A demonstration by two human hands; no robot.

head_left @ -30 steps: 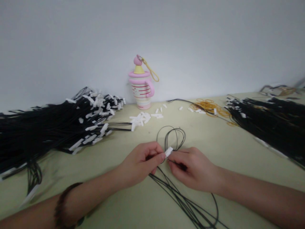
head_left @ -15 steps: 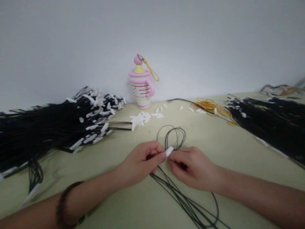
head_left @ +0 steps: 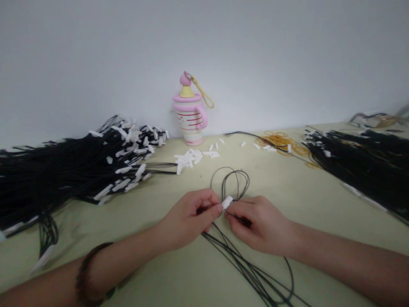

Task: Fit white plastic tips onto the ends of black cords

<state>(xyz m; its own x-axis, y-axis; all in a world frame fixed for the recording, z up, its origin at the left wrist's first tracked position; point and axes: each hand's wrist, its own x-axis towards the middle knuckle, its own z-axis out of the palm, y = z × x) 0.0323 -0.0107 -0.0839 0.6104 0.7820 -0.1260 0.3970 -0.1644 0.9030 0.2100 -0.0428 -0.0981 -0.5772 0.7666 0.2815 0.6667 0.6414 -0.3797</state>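
Note:
My left hand (head_left: 200, 213) pinches a small white connector (head_left: 227, 202) between thumb and forefinger, near the middle of the table. Close against its other side, my right hand (head_left: 255, 219) has its fingers closed on thin black wire at the connector. Beyond the hands the black wires (head_left: 247, 183) curl up in loops. More of the same strands run from under my left hand toward the lower right, one bending below my right wrist. Fingers hide the exact spot where wire and connector meet.
To the left lies a big heap of black wires (head_left: 64, 170) with white ends. Loose white connectors (head_left: 191, 157) are scattered before a pink cup (head_left: 190, 117) by the wall. Yellow rubber bands (head_left: 281, 143) and another black wire bundle (head_left: 358, 166) lie at the right.
Almost nothing differs. Both hands keep the same grip on the connector and wire, and the wire loops stay in place.

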